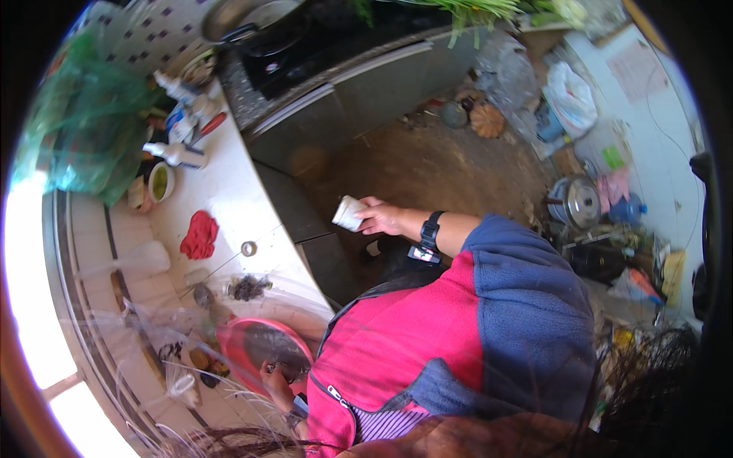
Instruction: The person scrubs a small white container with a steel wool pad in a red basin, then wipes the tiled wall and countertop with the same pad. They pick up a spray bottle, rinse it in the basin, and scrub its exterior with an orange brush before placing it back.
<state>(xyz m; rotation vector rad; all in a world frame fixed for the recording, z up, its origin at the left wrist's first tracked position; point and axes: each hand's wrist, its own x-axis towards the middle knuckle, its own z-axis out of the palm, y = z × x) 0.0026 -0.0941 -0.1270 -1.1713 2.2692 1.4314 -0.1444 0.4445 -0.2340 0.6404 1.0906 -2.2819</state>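
My right hand [379, 217], with a black watch on its wrist, is stretched out past the counter's edge. Its fingers close on a small whitish cup [349, 214], tilted, over the floor. Down in the red basin [230, 353], my left hand [276, 383] has its fingers curled at a dark lump that I cannot make out. The basin stands on the white tiled counter [279, 263] and holds greyish water. Beside it lie a dark scrubbing tangle [249, 288] and a small round ring-like item [248, 249].
A red cloth [200, 235], a bowl [160, 182] and white bottles [177, 155] stand farther along the counter. A pan [252, 27] sits on the black stove. Pumpkins [487, 120], plastic bags [570, 99] and a lidded metal pot [574, 204] line the floor's right side.
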